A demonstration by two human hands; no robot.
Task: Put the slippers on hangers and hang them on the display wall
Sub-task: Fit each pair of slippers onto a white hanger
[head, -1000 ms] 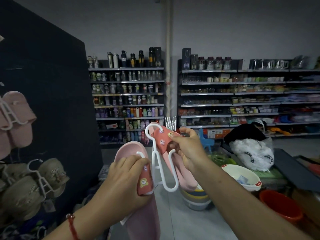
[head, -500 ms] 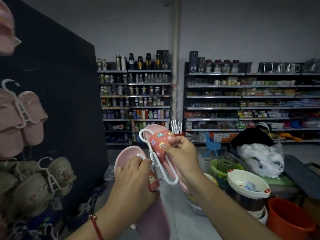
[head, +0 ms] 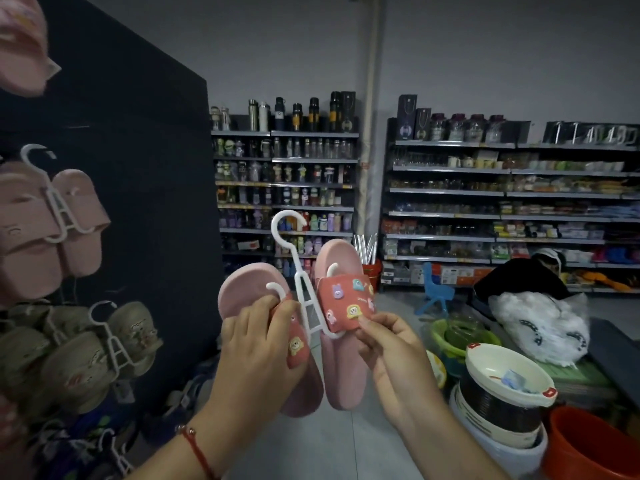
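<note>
Both pink slippers (head: 341,327) on white hanger (head: 304,292): left hand (head: 258,344) gripping one strap, right hand (head: 388,344) pinching other; cartoon stickers, no readable writing.

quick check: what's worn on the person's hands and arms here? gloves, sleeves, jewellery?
Both hands are bare: no gloves and no rings visible on the left hand or the right hand. Both forearms are uncovered as far as the frame shows, no sleeves. The only item worn is a thin red string bracelet with a small bead, on the left wrist. No watch.
</note>
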